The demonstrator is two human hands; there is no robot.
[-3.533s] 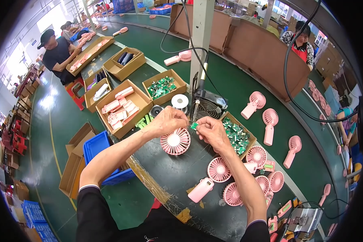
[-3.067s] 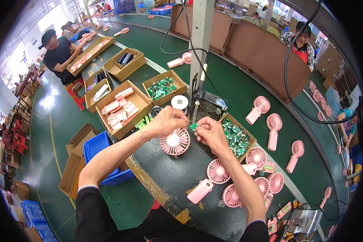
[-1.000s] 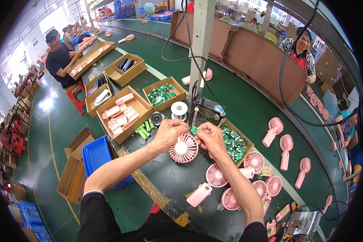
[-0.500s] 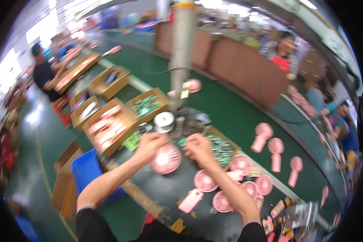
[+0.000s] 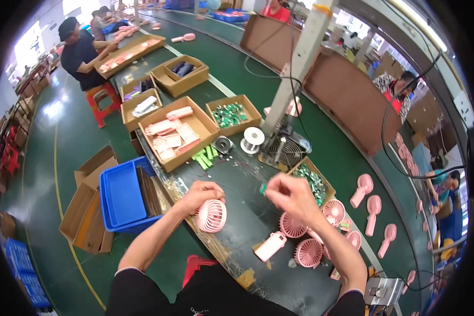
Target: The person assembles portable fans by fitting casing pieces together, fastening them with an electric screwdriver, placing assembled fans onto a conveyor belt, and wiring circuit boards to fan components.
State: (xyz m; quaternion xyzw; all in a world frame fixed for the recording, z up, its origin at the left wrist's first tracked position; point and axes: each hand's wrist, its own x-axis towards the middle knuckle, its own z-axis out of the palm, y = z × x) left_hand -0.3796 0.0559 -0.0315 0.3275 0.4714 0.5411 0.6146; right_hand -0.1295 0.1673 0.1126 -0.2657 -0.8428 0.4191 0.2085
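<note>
My left hand (image 5: 201,193) is closed on the edge of a round pink fan cage (image 5: 211,216), held tilted above the near edge of the dark bench. To its right, my right hand (image 5: 292,196) pinches a small green circuit board (image 5: 263,188) between thumb and fingertips, apart from the cage. Under my right forearm lie several pink fan heads (image 5: 308,252) and a pink handle part (image 5: 270,246). A cardboard box of green boards (image 5: 312,181) sits just beyond that hand, partly hidden by it.
A solder spool (image 5: 252,139) stands beside a small black fan unit (image 5: 283,152). Left of them are green pieces (image 5: 205,157) and a box of pink shells (image 5: 195,117). Blue bins (image 5: 122,197) stand left of the bench. Finished-looking pink fans (image 5: 373,213) lie on the green belt. Co-workers sit farther off.
My view has swung, and the scene is sharper. My hands are farther apart. The pink cage has tilted, showing its ribbed side, and now hangs nearer the bench's front edge.
</note>
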